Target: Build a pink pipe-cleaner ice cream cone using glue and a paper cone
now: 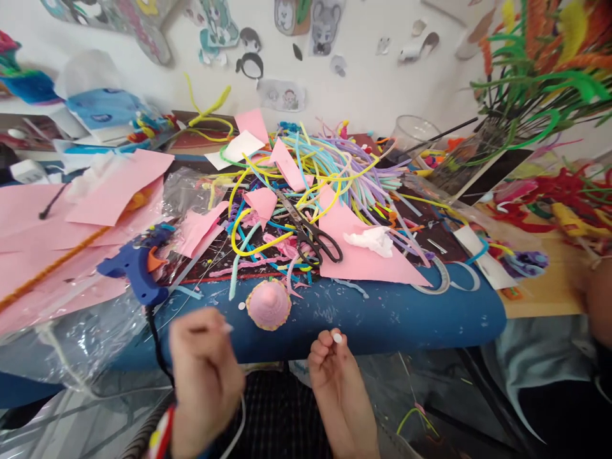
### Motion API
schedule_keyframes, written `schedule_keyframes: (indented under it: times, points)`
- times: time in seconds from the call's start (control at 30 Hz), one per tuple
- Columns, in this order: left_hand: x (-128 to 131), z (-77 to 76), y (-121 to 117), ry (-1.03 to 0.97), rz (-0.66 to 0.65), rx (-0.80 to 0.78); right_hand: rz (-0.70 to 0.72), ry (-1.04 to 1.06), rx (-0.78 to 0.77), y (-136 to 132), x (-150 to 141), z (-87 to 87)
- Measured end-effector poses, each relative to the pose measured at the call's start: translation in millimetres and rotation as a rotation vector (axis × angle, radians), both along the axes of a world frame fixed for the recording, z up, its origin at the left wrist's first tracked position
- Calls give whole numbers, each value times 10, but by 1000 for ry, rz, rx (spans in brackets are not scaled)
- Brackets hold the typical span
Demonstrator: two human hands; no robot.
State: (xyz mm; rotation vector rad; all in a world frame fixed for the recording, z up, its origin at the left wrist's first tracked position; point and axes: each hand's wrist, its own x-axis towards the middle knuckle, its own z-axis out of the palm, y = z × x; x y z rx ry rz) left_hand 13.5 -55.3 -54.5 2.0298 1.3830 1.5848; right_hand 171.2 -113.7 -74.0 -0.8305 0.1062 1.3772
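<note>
My left hand (203, 373) is closed in a pinch, and a small white tip (228, 327) shows at its fingers, too blurred to name. My right hand (342, 389) is turned palm up with curled fingers. It holds a small white disc (337, 338) at the thumb tip. On the table edge between and beyond the hands sits a pink cone-shaped piece (268, 305) with a yellowish scalloped rim. Another small white disc (241, 306) lies just left of it. Black-handled scissors (313, 236) rest on the pile behind.
A blue glue gun (138, 264) lies at the left, its cord hanging over the edge. Pink paper (354, 245), crumpled white tissue (370, 241) and many pipe cleaners (335, 159) cover the table. A vase (471, 162) stands at back right. Another person's arm (600, 299) is at the right edge.
</note>
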Motion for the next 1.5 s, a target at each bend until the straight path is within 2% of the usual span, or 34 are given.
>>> schedule_keyframes:
  times: [0.03, 0.07, 0.13, 0.17, 0.27, 0.37, 0.43, 0.53, 0.7, 0.83, 0.93, 1.5]
  points:
    - [-104, 7, 108, -22, 95, 5, -11, -14, 9, 10, 19, -13]
    - [-199, 14, 210, 36, 198, -29, -22, -46, 21, 23, 32, -24]
    - [-337, 29, 361, 160, 218, -55, -39, -144, 42, 62, 40, -33]
    - [-375, 39, 398, 195, 198, -77, -41, -199, 48, 89, 35, -29]
    - [-379, 93, 374, 279, 19, -146, -56, -370, 62, 191, 3, 7]
    - [-305, 158, 286, 356, -185, -146, -51, -559, 84, 293, -32, 56]
    - [-258, 168, 274, 426, -273, -141, -10, -709, 119, 349, -55, 80]
    - [-214, 113, 339, 509, -336, -167, 29, -946, 197, 422, -86, 95]
    - [-184, 69, 466, 462, -338, -187, 18, -1234, 411, 567, -75, 120]
    - [-152, 164, 491, 399, -380, -197, -69, -1353, 572, 663, -47, 161]
    - [-127, 209, 490, 364, -401, -208, -106, -1422, 624, 686, -44, 157]
    - [-98, 144, 477, 344, -364, -133, -178, -1579, 657, 705, -65, 86]
